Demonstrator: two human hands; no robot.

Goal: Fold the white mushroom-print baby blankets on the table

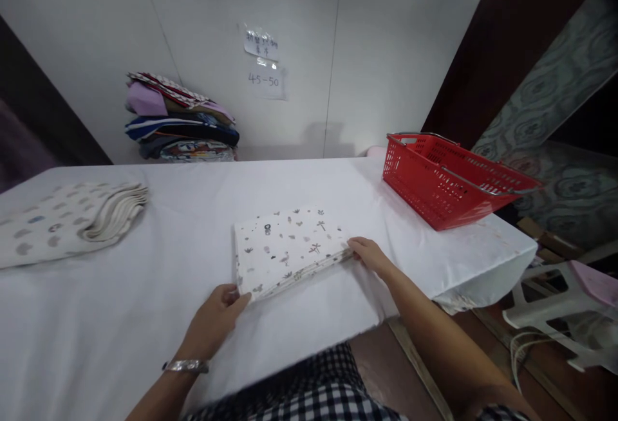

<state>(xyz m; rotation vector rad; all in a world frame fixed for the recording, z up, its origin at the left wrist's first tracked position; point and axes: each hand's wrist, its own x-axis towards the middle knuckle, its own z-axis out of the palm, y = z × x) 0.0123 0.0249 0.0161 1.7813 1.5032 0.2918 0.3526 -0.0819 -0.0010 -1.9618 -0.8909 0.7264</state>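
A folded white cloth with small printed figures [290, 244] lies flat near the front edge of the white-covered table [183, 266]. My left hand [217, 318], with a metal bracelet at the wrist, grips the cloth's near left corner. My right hand [369, 255] holds the cloth's right edge, fingers tucked at its layers. Both hands rest on the table surface.
A stack of folded spotted cloths [67, 221] lies at the table's left. A red plastic basket [449, 179] stands at the right end. A pile of coloured fabrics [178, 118] sits against the white wall. A white stool [555, 305] stands on the floor to the right.
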